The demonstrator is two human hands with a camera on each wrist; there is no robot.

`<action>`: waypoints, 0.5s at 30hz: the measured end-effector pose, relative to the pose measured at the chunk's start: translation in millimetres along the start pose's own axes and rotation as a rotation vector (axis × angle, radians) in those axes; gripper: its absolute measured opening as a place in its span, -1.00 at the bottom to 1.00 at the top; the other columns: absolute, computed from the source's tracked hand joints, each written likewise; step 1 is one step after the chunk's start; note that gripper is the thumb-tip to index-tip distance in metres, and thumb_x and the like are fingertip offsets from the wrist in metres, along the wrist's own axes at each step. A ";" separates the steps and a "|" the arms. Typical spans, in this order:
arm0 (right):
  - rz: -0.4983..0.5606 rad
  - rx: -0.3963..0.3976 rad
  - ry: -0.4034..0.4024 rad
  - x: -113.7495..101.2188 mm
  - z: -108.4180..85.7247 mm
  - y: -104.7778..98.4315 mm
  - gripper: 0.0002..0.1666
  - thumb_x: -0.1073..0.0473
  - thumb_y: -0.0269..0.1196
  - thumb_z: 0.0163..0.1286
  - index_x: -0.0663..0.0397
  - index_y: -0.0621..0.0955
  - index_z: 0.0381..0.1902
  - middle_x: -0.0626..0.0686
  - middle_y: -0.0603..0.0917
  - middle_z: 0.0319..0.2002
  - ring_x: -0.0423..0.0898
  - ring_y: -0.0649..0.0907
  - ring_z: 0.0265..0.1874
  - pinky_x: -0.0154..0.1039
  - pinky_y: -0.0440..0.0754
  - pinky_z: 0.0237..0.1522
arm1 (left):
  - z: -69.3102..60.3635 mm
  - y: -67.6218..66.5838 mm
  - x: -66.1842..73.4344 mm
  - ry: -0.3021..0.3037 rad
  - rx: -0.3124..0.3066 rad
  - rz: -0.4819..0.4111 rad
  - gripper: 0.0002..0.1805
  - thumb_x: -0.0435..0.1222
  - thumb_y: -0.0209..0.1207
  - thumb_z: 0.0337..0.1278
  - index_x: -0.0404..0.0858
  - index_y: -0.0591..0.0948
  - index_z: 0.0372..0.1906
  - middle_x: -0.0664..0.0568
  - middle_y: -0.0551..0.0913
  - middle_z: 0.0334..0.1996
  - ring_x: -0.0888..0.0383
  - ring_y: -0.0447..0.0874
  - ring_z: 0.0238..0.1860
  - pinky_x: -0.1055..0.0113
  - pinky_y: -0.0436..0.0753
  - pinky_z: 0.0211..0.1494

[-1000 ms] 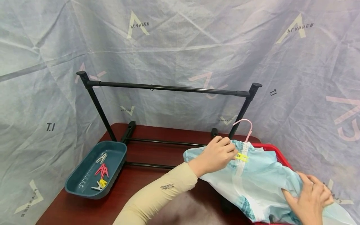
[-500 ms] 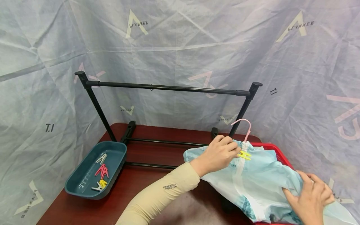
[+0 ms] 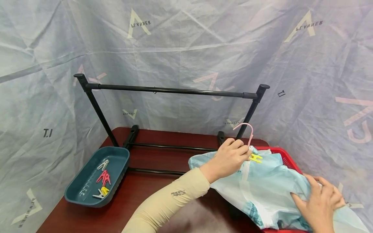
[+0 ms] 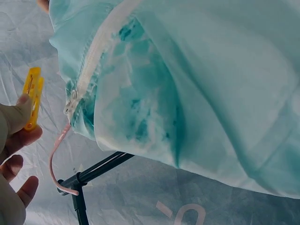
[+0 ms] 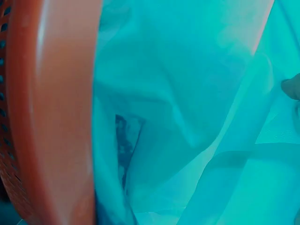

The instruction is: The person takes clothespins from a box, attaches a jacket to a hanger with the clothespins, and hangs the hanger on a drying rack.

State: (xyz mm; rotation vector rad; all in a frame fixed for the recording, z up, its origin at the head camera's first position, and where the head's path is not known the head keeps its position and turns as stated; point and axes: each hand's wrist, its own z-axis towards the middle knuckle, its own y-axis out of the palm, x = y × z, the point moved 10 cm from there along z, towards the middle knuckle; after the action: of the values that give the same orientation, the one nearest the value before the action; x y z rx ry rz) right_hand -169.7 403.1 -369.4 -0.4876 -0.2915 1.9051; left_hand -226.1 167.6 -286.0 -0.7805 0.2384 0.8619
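Note:
A light blue garment (image 3: 274, 181) with a white zipper strip lies over the basket, a pink hanger hook (image 3: 251, 129) standing out of its collar. My left hand (image 3: 230, 158) pinches a yellow clothespin (image 3: 255, 158) close to the collar. In the left wrist view the clothespin (image 4: 33, 99) sits between thumb and index finger of the left hand (image 4: 14, 131), apart from the garment (image 4: 140, 93). My right hand (image 3: 319, 202) lies on the garment's right part, thumb spread from the fingers. The right wrist view shows mostly cloth (image 5: 164, 93) and one fingertip at its right edge.
A black rack (image 3: 175, 91) stands on the dark red table (image 3: 163, 159). At the left is a teal tray (image 3: 76, 184) with white, red and yellow clothespins (image 3: 104, 177). Under the garment is a red basket (image 3: 287, 158). A grey printed cloth (image 3: 175, 38) hangs behind.
The yellow clothespin in my left hand has moved slightly right and up relative to the zipper strip, and its angle has turned. The hook leans a little further left. My right hand has hardly moved.

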 end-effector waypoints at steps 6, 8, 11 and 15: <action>0.007 0.034 -0.018 -8.7 3.0 -3.5 -0.11 -0.53 0.01 0.33 0.23 0.49 0.03 0.44 0.31 0.00 0.64 0.13 -0.04 0.31 -0.14 -0.05 | 1.8 0.3 2.4 0.000 -0.003 0.021 -0.78 -0.09 0.13 0.42 0.04 0.77 -0.11 0.29 0.61 -0.26 0.26 0.44 -0.16 0.35 0.37 -0.04; 0.009 0.035 -0.025 -11.5 4.4 -4.2 -0.11 -0.51 0.00 0.35 0.24 0.49 0.03 0.45 0.32 0.00 0.63 0.13 -0.03 0.30 -0.14 -0.04 | 2.7 1.3 2.9 -0.002 -0.002 0.025 -0.78 -0.10 0.11 0.44 0.04 0.77 -0.12 0.28 0.61 -0.27 0.26 0.44 -0.16 0.35 0.37 -0.05; 0.010 0.027 -0.038 -15.2 6.4 -4.6 -0.12 -0.50 -0.01 0.37 0.25 0.48 0.04 0.45 0.32 0.00 0.60 0.12 -0.01 0.31 -0.15 -0.04 | 3.8 2.9 3.7 -0.007 -0.003 0.031 -0.76 -0.14 0.08 0.46 0.05 0.77 -0.15 0.28 0.61 -0.28 0.25 0.43 -0.17 0.34 0.36 -0.06; 0.010 0.019 -0.049 -17.3 7.3 -4.7 -0.13 -0.49 -0.02 0.38 0.25 0.49 0.06 0.46 0.33 -0.01 0.55 0.11 0.01 0.34 -0.16 -0.03 | 4.6 4.5 3.6 -0.021 -0.010 0.026 -0.77 -0.17 0.08 0.45 0.06 0.77 -0.17 0.30 0.60 -0.29 0.25 0.42 -0.19 0.35 0.35 -0.07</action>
State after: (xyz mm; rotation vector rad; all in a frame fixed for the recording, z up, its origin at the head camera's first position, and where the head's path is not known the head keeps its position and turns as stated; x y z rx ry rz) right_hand -163.7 389.0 -357.5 -0.4313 -0.3034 1.9303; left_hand -227.7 174.8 -286.8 -0.7785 0.2258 0.8959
